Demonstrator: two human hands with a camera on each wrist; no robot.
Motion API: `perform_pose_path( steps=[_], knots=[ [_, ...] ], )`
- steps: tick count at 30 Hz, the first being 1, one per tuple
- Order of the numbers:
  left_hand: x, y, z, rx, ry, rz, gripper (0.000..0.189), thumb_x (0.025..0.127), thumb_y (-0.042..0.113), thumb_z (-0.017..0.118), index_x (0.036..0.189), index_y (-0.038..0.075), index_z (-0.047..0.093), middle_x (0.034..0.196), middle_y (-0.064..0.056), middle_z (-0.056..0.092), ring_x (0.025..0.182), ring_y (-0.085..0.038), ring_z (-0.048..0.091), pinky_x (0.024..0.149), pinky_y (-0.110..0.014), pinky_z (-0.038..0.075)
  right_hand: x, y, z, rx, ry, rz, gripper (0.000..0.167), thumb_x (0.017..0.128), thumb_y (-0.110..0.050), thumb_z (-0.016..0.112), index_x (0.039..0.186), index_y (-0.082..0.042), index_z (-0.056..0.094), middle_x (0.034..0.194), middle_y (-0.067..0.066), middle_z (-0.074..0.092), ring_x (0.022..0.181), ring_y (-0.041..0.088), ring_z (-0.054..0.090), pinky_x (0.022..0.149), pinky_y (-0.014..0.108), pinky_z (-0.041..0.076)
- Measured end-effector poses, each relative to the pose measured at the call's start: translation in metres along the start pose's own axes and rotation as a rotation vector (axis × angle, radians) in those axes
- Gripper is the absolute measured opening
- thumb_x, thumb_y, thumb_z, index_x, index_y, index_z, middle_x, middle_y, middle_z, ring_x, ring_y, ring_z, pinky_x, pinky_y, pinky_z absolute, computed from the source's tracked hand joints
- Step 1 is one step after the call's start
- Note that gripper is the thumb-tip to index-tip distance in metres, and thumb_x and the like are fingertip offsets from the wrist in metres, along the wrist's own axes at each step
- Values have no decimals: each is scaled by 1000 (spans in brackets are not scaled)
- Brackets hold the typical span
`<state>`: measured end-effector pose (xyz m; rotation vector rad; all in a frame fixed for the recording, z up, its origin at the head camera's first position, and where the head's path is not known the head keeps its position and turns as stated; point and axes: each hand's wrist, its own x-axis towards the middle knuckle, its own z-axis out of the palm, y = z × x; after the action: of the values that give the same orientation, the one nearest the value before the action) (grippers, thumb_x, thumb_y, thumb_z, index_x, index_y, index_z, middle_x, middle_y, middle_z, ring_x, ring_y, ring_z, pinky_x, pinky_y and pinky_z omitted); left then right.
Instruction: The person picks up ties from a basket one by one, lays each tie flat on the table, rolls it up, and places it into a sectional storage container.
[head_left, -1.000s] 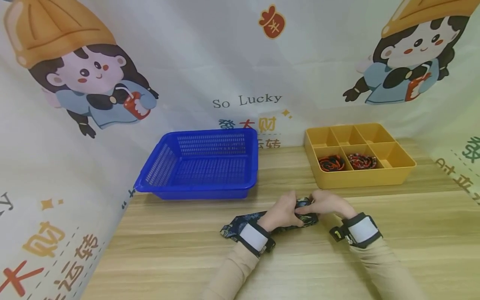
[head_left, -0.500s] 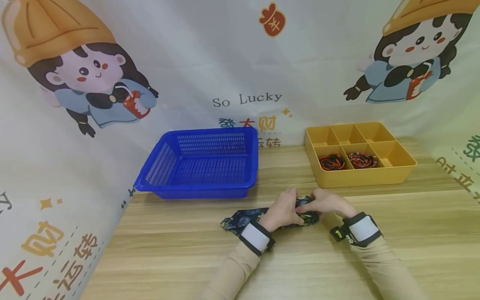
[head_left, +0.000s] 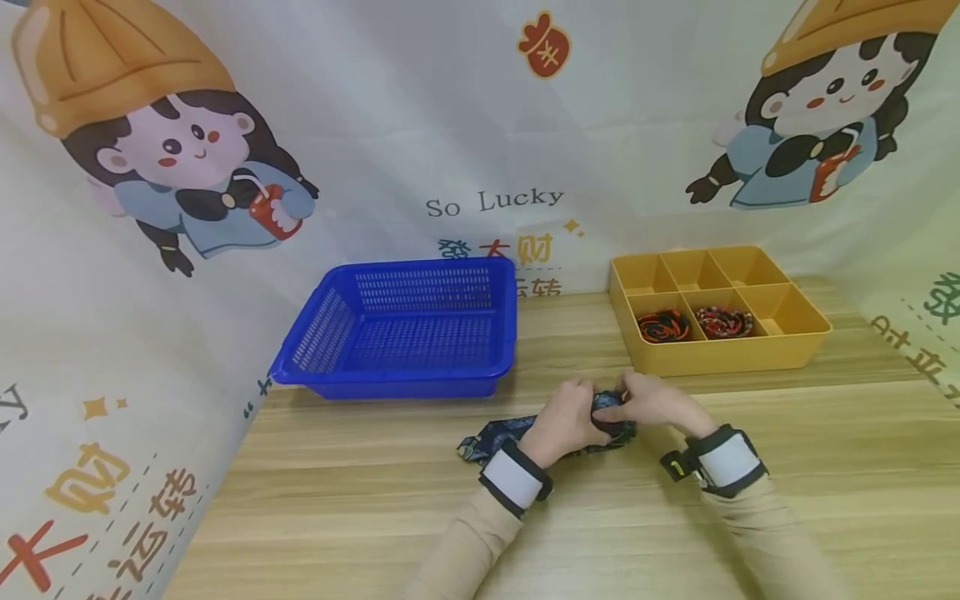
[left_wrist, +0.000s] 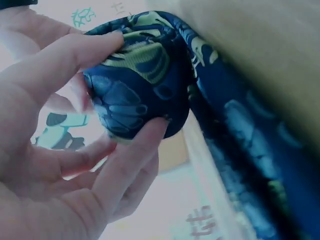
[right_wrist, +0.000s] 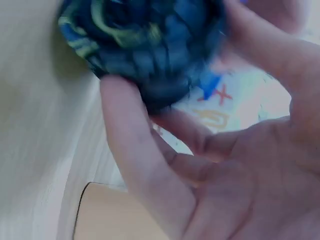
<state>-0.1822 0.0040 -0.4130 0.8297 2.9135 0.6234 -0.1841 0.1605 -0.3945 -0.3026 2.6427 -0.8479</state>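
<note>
A dark blue necktie [head_left: 497, 435] with a pale blue and yellow-green floral pattern lies on the table, one end rolled into a coil [left_wrist: 137, 85]. Its flat tail runs leftward under my left wrist. With thumb and fingers, my left hand [head_left: 564, 422] grips the coil from the left. My right hand [head_left: 660, 406] holds the same coil from the right, thumb on the near side. In the right wrist view the coil's spiral end [right_wrist: 150, 45] shows, slightly blurred. Parts of the coil are hidden behind the fingers in the head view.
A blue plastic basket [head_left: 412, 388] stands at the back left. At the back right is a yellow divided box [head_left: 723, 360]; two of its front compartments hold rolled patterned ties, one orange-black [head_left: 663, 327], one red-dark [head_left: 723, 322]. A printed cloth [head_left: 480, 133] hangs behind the table.
The tie's flat tail has slid slightly to the right, and less of it shows left of my left wrist. Both hands stay at the coil with small finger shifts.
</note>
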Motion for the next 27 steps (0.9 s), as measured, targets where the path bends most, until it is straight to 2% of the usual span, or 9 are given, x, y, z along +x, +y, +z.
perform_pose_path(
  steps=[4, 8, 10, 13, 15, 18, 22, 25, 27],
  knots=[
    [4, -7, 5, -97, -31, -38, 55, 65, 21, 85, 106, 2, 55, 101, -9, 63, 91, -17, 59, 75, -20, 48, 2, 9, -2, 208, -104, 13, 54, 87, -34, 67, 118, 7, 52, 105, 15, 62, 87, 18, 61, 70, 28, 51],
    [5, -16, 3, -164, -99, -32, 60, 65, 24, 87, 109, 3, 52, 103, -10, 63, 93, -18, 58, 78, -21, 48, 9, 15, 3, 281, -122, -5, 46, 85, -33, 66, 115, 2, 60, 104, 11, 65, 91, 16, 60, 71, 27, 53],
    [3, -22, -5, -127, -161, -77, 63, 68, 27, 86, 116, 4, 52, 112, -11, 61, 104, -21, 58, 86, -25, 48, 10, 16, 3, 261, -102, -8, 47, 84, -32, 66, 114, 4, 61, 103, 14, 66, 89, 17, 61, 70, 28, 54],
    [-4, -33, -19, 35, -222, -194, 54, 71, 28, 84, 112, 4, 60, 114, -11, 63, 107, -25, 59, 88, -34, 50, 8, 14, 0, 217, -76, 6, 59, 83, -31, 67, 124, 9, 53, 113, 23, 62, 89, 20, 62, 70, 30, 55],
    [-9, -41, -25, 158, -252, -278, 42, 71, 29, 84, 102, 6, 67, 109, -9, 66, 102, -26, 61, 84, -37, 51, 6, 14, -1, 193, -62, 23, 68, 82, -31, 68, 130, 12, 47, 119, 27, 58, 86, 20, 62, 69, 29, 55],
    [-14, -50, -31, 182, -258, -349, 31, 69, 25, 85, 87, 6, 68, 96, -9, 67, 88, -25, 63, 76, -37, 52, 5, 12, -3, 170, -48, 39, 72, 80, -31, 71, 132, 12, 44, 115, 24, 56, 72, 15, 58, 64, 27, 51],
    [-13, -60, -32, 100, -306, -349, 31, 71, 26, 84, 82, 6, 63, 84, -6, 63, 78, -20, 59, 71, -32, 50, 4, 10, -5, 147, -49, 36, 70, 79, -30, 72, 129, 11, 46, 104, 19, 58, 62, 12, 52, 60, 26, 48],
    [-7, -71, -31, 38, -355, -314, 38, 76, 32, 79, 65, 7, 53, 63, 0, 47, 59, -13, 43, 58, -25, 40, 4, 12, -6, 141, -55, 38, 71, 79, -31, 71, 130, 12, 45, 104, 18, 58, 63, 12, 52, 60, 26, 48],
    [4, -93, -17, 1, -366, -270, 42, 76, 38, 78, 63, 11, 49, 62, 4, 38, 57, -11, 35, 55, -25, 34, 4, 15, -8, 156, -57, 46, 68, 79, -31, 71, 128, 12, 48, 102, 16, 58, 66, 12, 53, 61, 26, 48]
  ],
)
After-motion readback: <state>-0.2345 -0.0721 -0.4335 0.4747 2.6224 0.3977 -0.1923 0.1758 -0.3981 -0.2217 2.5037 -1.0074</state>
